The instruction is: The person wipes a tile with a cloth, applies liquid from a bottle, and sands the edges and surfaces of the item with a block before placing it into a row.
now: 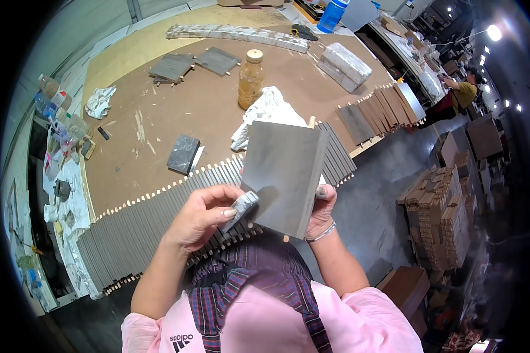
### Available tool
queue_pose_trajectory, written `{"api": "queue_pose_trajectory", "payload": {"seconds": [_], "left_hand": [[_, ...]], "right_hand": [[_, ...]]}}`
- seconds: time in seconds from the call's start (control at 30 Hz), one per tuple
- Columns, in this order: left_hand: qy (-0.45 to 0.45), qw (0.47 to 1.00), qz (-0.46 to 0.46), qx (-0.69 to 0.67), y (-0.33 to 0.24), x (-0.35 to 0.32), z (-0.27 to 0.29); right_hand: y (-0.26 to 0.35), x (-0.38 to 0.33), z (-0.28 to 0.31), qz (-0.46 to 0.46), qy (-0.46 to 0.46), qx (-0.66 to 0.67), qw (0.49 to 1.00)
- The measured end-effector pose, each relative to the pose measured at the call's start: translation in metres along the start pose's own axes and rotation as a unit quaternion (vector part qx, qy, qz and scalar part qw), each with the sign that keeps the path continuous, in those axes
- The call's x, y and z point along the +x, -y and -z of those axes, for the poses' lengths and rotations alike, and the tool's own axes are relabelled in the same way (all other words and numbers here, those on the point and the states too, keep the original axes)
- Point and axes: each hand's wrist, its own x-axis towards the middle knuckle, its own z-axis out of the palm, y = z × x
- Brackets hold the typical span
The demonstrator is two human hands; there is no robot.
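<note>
Lights shine far back in a big, dark workroom, where another person in a yellow top stands by a table. Close by is a big brown table. A long row of thin gray boards stands packed together along its near edge, with little wooden pegs sticking out.

Over that row, the right hand grips one gray board by its right side and holds it up at a tilt. The left hand pinches a small gray block between thumb and fingers. The block is at the board's lower left side, but I cannot tell if they touch.

Behind the board are a crumpled white cloth and a bottle of yellow-brown stuff. A dark block lies left of them. More brown boards lean in a row at the right.
</note>
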Motion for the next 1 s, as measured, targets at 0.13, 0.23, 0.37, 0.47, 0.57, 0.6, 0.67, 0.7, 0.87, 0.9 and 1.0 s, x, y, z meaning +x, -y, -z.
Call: {"api": "queue_pose_trajectory", "payload": {"seconds": [0.13, 0.23, 0.37, 0.47, 0.57, 0.6, 0.67, 0.7, 0.87, 0.9, 1.0], "left_hand": [[0.012, 1.0, 0.014, -0.019, 0.001, 0.0, -0.002], [0.023, 0.997, -0.002, -0.079, 0.004, -0.002, 0.001], [0.052, 0.989, -0.012, -0.14, 0.005, -0.005, -0.004], [0.065, 0.981, -0.003, -0.182, 0.015, -0.002, -0.008], [0.091, 0.976, 0.027, -0.198, 0.027, -0.001, -0.007], [0.11, 0.97, 0.032, -0.215, 0.033, 0.0, -0.004], [0.134, 0.969, 0.042, -0.203, 0.032, -0.003, 0.0], [0.134, 0.97, 0.052, -0.196, 0.031, -0.005, 0.004], [0.027, 0.97, -0.027, -0.242, 0.03, -0.021, 0.009], [0.008, 0.958, -0.055, -0.28, 0.032, -0.025, 0.015], [-0.039, 0.943, -0.119, -0.309, 0.028, -0.031, 0.032]], "right_hand": [[0.003, -0.002, -0.005, -0.017, -0.001, -0.04, 0.999], [0.002, -0.003, -0.006, -0.007, 0.017, -0.06, 0.998], [-0.002, -0.003, 0.003, -0.007, 0.027, 0.017, 0.999], [-0.009, 0.0, 0.013, -0.016, -0.016, 0.009, 1.0], [-0.02, 0.019, 0.022, -0.049, 0.013, -0.057, 0.997], [-0.024, 0.015, 0.021, -0.025, -0.036, -0.156, 0.987], [-0.023, 0.019, 0.018, -0.008, 0.041, -0.081, 0.996], [-0.022, 0.02, 0.017, 0.005, 0.115, -0.004, 0.993], [0.005, 0.001, -0.003, 0.099, -0.062, 0.004, 0.993], [0.009, 0.0, 0.013, 0.103, -0.006, 0.011, 0.995], [0.012, -0.001, 0.018, 0.107, -0.059, 0.018, 0.992]]}}
